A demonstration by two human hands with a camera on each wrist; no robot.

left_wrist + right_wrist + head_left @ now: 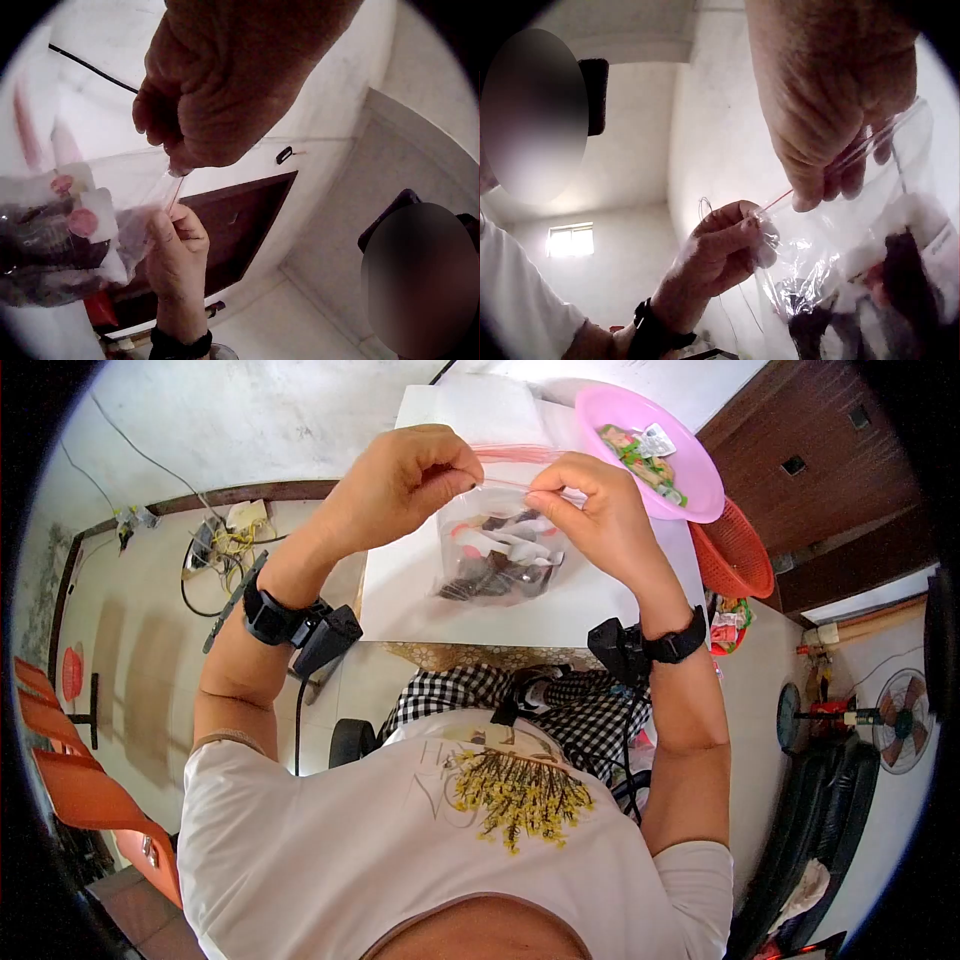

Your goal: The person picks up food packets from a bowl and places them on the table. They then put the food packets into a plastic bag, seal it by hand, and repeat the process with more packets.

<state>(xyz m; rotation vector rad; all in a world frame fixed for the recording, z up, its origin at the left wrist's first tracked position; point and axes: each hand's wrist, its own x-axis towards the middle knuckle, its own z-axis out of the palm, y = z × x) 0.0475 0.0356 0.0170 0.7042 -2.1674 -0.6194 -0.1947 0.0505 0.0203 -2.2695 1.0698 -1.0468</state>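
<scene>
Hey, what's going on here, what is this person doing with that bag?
A person at a white table holds a clear zip bag up over it with both hands. The left hand and the right hand each pinch the bag's red-lined top strip, close together. Whether the strip is sealed cannot be told. Small packets fill the bag. Behind it a pink bowl holds loose packets, and a red basket stands beside the table.
</scene>
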